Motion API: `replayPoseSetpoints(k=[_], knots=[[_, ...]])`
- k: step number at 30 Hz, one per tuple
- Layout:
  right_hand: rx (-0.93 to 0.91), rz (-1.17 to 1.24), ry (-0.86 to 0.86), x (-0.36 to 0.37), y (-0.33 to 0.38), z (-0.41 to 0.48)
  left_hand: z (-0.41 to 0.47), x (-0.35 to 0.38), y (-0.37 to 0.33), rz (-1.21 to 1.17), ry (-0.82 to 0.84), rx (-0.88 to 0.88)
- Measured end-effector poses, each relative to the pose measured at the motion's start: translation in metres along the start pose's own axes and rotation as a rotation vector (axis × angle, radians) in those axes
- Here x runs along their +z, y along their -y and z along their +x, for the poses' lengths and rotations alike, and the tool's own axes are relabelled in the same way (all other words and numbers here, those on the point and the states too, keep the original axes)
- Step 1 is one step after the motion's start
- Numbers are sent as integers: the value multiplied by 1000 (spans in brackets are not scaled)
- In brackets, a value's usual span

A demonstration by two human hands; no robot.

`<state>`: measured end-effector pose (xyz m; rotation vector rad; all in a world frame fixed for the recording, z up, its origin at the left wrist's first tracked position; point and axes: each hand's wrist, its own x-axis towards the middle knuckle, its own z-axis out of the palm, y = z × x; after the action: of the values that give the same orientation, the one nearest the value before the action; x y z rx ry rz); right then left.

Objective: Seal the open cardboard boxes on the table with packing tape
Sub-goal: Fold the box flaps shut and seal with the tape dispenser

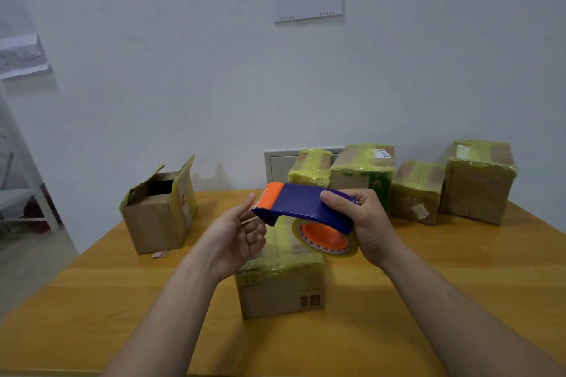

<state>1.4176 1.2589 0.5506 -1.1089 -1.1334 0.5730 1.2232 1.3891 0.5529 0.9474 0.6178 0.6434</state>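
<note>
My right hand [366,225] grips a blue and orange tape dispenser [301,203] with a yellowish tape roll [326,239], held in the air above a closed cardboard box [280,285] whose top is covered in yellow tape. My left hand [237,234] is at the dispenser's orange cutter end, fingers curled near the tape's free end; whether it pinches the tape I cannot tell. An open cardboard box [159,208] with raised flaps stands at the table's back left.
Several taped boxes [416,190] line the back right of the wooden table [92,300], against a white wall. A small scrap [160,254] lies beside the open box. White shelving [27,193] stands off to the left.
</note>
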Motion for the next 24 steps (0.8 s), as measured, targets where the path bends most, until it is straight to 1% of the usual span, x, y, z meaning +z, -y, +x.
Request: replayPoseSetpoints(k=[2,6,8,11,13,17,21,24], knots=[[9,17,13,1,1,1,1,-1,2,-50,20,-23],[22,3,37,2,1,2,7,-7,9,12,8,16],[25,-26,51,1,2,3,8,-9,10,116,-42,78],[34,-78,80,-1,5,2,7,-10,8,405,-184,232],[42,-102,101,-3,8,1,5,-10,5,518,-247,316],[31,-149,81,-2,10,-1,-2,-10,5,546,-280,368],[-5,-211,70,2,10,-3,-11,-16,12,509,-277,360],[22,-214,66,2,9,-3,-16,-22,16,513,-288,353]])
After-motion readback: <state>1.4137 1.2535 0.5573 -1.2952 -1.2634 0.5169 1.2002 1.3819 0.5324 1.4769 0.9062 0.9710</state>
